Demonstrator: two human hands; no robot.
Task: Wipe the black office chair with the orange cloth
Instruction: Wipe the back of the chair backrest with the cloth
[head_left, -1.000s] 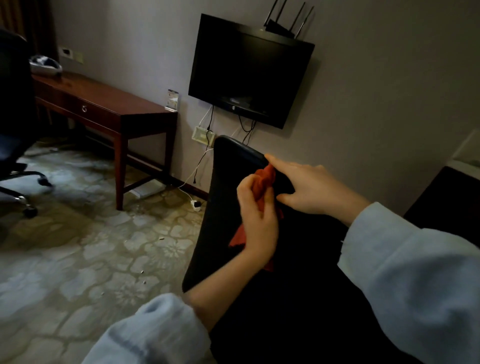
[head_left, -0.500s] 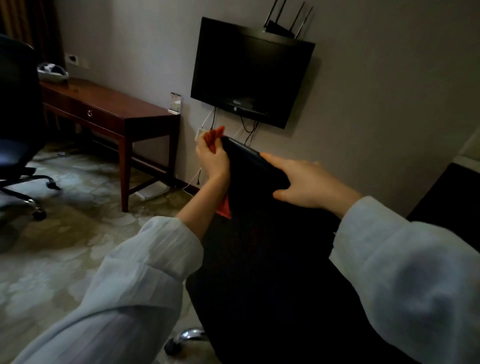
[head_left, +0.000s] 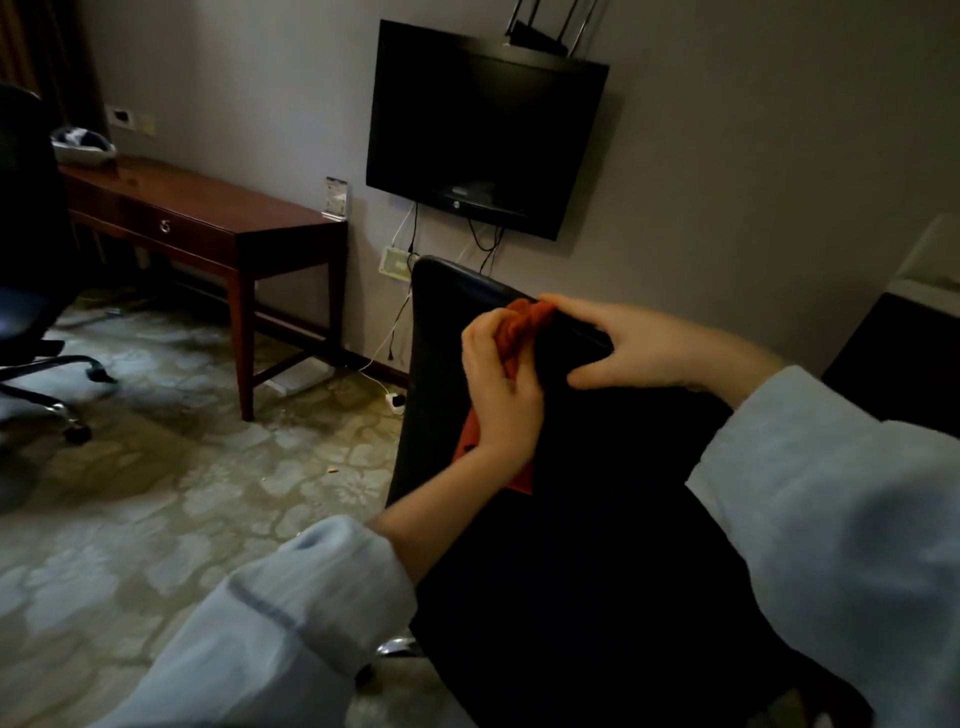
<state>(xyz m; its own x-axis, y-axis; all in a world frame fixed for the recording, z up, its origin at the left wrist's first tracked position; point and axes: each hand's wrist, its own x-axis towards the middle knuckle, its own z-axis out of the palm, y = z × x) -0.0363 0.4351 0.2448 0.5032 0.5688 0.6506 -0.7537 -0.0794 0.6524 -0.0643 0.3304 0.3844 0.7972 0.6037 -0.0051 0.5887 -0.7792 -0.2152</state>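
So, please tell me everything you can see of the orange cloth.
The orange cloth looks like soft, bunched fabric, orange-red in the dim light. The left hand grips it against the back of the black office chair, near its top edge. One crumpled part shows above the fingers; another hangs down past the wrist. The right hand holds the chair's edge beside it.

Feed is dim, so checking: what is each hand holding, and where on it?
The left hand grips the orange cloth bunched around its middle; right hand holds the black chair by its backrest's top edge.
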